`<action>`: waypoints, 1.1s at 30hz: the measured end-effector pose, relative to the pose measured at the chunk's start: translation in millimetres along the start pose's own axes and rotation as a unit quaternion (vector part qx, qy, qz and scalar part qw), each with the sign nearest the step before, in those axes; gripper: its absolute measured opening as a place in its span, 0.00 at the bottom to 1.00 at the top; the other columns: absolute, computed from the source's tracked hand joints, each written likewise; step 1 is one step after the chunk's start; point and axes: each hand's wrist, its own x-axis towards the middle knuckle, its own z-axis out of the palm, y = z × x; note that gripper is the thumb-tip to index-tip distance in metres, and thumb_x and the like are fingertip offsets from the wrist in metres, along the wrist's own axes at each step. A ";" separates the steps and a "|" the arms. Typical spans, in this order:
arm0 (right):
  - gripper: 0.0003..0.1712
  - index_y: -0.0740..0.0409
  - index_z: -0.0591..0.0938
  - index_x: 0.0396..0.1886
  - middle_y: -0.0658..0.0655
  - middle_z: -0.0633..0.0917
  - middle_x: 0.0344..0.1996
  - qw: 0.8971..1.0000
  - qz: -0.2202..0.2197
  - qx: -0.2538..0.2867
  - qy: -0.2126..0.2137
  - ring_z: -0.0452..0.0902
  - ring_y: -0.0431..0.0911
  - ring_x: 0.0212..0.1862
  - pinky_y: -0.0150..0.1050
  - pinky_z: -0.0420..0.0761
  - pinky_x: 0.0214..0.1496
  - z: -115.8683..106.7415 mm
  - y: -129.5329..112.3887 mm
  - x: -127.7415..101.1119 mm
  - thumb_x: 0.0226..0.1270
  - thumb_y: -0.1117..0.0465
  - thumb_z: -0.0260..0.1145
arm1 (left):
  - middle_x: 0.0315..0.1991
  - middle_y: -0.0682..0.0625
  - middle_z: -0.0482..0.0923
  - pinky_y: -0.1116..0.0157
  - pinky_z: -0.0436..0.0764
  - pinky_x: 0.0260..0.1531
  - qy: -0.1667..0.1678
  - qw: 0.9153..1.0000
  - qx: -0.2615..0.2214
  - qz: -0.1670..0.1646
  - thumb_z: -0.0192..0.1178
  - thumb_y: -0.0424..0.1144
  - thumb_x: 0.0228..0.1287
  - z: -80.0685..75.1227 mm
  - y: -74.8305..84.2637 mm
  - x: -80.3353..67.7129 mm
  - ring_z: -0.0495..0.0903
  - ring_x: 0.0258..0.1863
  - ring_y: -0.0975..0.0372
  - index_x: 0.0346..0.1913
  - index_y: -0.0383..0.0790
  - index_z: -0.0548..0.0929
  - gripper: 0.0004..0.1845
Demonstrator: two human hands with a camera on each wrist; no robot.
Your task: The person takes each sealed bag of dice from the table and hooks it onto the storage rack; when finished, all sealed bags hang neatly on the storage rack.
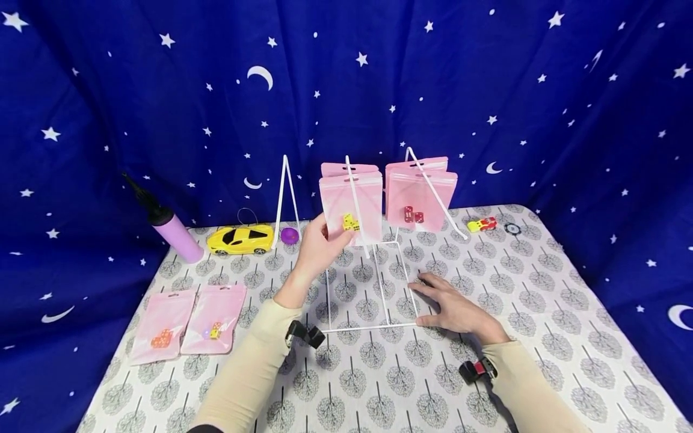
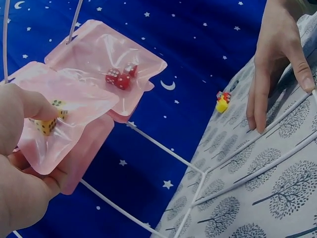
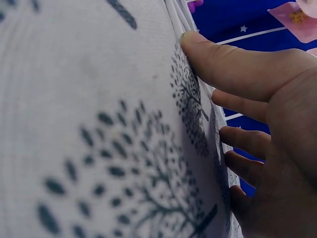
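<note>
A white wire display rack stands on the table. My left hand pinches the lower part of a pink zip bag with yellow dice, thumb in front and fingers behind. The bag hangs on the rack's middle prong, in front of another pink bag. On the right prong hangs a pink bag holding red dice, with one more behind it. My right hand lies with spread fingers at the front right corner of the rack's base; in the right wrist view its thumb reaches the wire.
Two pink bags lie on the table at left, one with orange dice, one with mixed dice. Along the back are a lilac pump, a yellow toy car, a purple ball and a small red-yellow car.
</note>
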 end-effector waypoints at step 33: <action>0.47 0.55 0.69 0.70 0.71 0.58 0.73 1.000 -0.011 -0.001 0.005 0.51 0.69 0.72 0.73 0.56 0.67 1.0 2.7 -0.6 0.51 0.44 0.75 | 0.40 0.43 0.84 0.67 0.84 0.43 -0.025 0.998 0.014 -0.062 0.65 0.31 0.60 -1.7 -35.4 -13.6 0.81 0.38 0.58 0.43 0.33 0.82 0.09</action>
